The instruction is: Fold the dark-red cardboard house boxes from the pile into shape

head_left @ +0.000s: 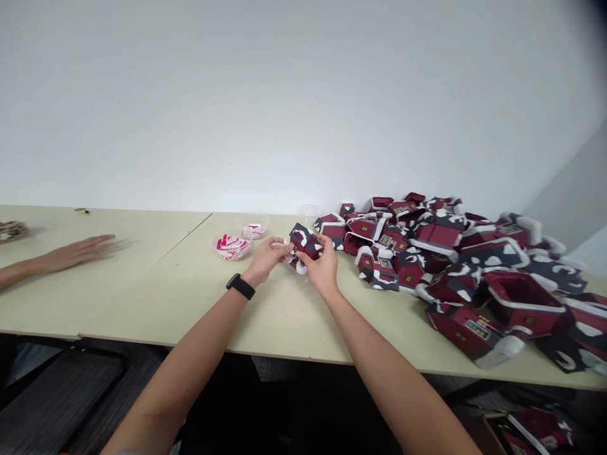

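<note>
Bare forearms (pixel 175 373) end in the left hand (pixel 265 259) and right hand (pixel 323 268), narrowly gripping a small red paper house (pixel 303 241) held clear of the heaped pile (pixel 439 234).

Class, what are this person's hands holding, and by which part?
A small red cardboard house, held at its lower sides: the left hand pinches one side, the right hand the other.

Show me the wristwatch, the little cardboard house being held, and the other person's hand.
Wristwatch (pixel 240 286), head view, on its black body.
Cardboard house (pixel 303 243), head view, on its dark red wall.
Other person's hand (pixel 78 251), head view, on the back of the hand.
</note>
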{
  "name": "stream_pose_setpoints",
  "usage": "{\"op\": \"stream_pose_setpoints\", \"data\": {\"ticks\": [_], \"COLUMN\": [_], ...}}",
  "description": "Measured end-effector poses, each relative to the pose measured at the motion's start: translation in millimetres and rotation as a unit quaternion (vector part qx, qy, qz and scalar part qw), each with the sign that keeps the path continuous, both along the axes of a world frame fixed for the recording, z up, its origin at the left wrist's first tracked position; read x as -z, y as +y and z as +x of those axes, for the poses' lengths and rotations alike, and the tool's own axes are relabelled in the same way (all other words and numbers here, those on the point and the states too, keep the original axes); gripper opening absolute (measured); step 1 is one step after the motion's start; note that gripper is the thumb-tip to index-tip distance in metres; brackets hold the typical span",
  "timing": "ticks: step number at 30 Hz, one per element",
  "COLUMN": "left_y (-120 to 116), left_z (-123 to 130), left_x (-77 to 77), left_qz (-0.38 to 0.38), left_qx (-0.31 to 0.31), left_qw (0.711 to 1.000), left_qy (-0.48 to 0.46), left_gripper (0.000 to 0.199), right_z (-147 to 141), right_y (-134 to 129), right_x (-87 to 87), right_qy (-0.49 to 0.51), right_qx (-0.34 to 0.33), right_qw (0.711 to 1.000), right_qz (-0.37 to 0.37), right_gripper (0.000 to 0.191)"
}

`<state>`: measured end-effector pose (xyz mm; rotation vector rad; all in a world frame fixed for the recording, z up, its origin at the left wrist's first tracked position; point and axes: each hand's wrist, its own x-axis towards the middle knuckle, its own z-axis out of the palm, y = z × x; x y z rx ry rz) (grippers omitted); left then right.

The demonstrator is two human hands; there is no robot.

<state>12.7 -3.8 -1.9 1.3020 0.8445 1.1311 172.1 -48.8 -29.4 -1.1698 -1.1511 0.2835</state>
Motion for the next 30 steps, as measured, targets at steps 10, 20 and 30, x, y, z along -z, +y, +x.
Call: {"op": "stream_pose_setpoints", "data": {"ticks": [10,20,30], "left_y": [-4,-6,5], "left_z": [1,2,-8], "left_x": [1.5,1.6,4.9], "left_qz": [-0.037,-0.067,0.116], "left_qx": [0.038,0.04,-0.02], "left_qw": [0.998,0.996,0.99], "left_qy": [-0.024,-0.05,0.075], "left_gripper": [0.057,0.047,0.048], "right_z": [-4,-3,4], "right_y": [-5,-7,-7], "right_x": [-1.2,-0.2,-7.0], "right_qy": [-0.057,-0.087,0.004], "right_qx": [0.003,-0.01,-0.085], "right_qw": [0.998,0.996,0.996], "right_qz": [0.032,0.026,-0.016], "right_gripper": [0.055,0.053,0.062]}}
